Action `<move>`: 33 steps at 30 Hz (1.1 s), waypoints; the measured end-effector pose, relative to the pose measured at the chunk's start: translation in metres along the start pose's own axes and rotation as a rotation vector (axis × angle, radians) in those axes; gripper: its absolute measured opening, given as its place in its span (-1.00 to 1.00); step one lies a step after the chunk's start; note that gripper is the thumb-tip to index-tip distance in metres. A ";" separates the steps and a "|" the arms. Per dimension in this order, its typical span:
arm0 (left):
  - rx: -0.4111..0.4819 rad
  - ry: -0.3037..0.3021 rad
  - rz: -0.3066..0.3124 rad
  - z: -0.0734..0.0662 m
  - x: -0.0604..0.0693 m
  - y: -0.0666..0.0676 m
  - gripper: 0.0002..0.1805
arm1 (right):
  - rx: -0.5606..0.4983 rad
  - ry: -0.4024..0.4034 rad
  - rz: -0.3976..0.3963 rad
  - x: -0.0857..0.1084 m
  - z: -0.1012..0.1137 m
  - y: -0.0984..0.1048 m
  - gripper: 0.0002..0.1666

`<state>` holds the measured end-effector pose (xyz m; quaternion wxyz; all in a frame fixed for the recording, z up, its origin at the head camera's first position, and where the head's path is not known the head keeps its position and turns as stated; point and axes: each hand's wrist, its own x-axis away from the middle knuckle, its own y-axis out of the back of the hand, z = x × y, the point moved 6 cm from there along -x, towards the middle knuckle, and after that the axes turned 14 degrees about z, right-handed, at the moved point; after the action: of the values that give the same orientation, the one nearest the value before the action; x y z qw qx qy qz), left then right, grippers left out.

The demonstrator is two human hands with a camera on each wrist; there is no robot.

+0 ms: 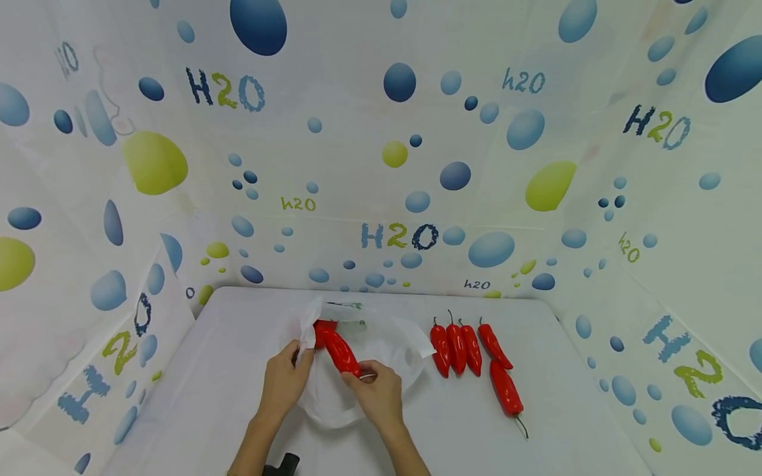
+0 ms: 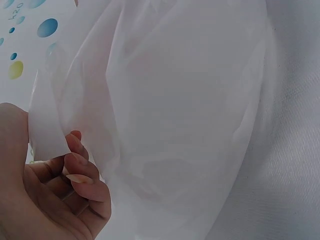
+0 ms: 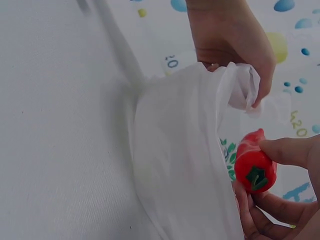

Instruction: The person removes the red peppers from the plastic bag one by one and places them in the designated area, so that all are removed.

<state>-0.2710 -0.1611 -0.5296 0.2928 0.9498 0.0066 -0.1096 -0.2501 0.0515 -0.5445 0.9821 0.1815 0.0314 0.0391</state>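
At the left side of the white plastic bag [image 1: 329, 408], the left hand [image 1: 284, 380] pinches its rim. The right hand [image 1: 380, 395] grasps a red pepper [image 1: 340, 352] near its stem end, at the bag's mouth; five other peppers [image 1: 456, 347] lie on the counter [image 1: 565, 403] to the bag's right.

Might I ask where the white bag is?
In the head view, the white bag sits left of the loose red peppers on the table, its rim gripped by the left hand.
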 end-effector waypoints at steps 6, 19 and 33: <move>-0.002 0.004 0.013 0.000 0.001 -0.001 -0.81 | -0.013 -0.001 -0.004 0.002 -0.001 0.004 -0.66; 0.002 0.016 0.003 0.000 0.001 -0.001 -0.83 | -0.041 -0.075 -0.012 0.007 -0.004 0.011 -0.65; 0.009 0.028 0.020 0.002 0.000 -0.002 -0.85 | -0.063 -0.067 -0.035 0.013 -0.005 0.020 -0.63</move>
<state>-0.2711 -0.1603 -0.5321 0.2895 0.9526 0.0007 -0.0936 -0.2386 0.0734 -0.5430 0.9884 0.1509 0.0003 0.0168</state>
